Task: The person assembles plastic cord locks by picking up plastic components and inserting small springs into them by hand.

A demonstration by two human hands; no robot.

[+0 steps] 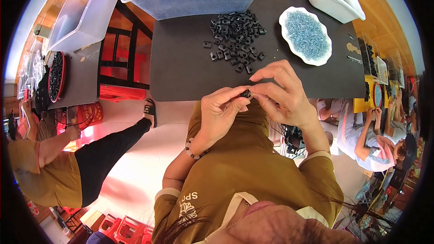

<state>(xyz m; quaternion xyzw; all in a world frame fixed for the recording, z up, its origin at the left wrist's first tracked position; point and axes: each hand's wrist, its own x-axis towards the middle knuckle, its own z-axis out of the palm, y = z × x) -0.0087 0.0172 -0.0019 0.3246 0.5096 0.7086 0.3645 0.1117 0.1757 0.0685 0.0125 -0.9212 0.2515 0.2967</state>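
Observation:
My left hand [221, 112] is closed, pinching a small black plastic part [245, 93] between thumb and fingers, just off the near edge of the dark table [181, 58]. The thumb and index finger of my right hand [284, 95] come together against the right side of that part; its other fingers are raised. Whether a tiny piece sits in the right fingertips is too small to tell. Beyond my hands lies a loose pile of similar black parts [235, 36]. To its right, a white scalloped dish [284, 28] holds many small clear bluish pieces [308, 36].
A clear plastic bin [199, 2] of black parts stands at the back. A white tub [327, 2] is at the far right. On a left-hand table are a translucent bin [83, 13] and a red-rimmed tray [56, 77]. Other people sit or stand on both sides.

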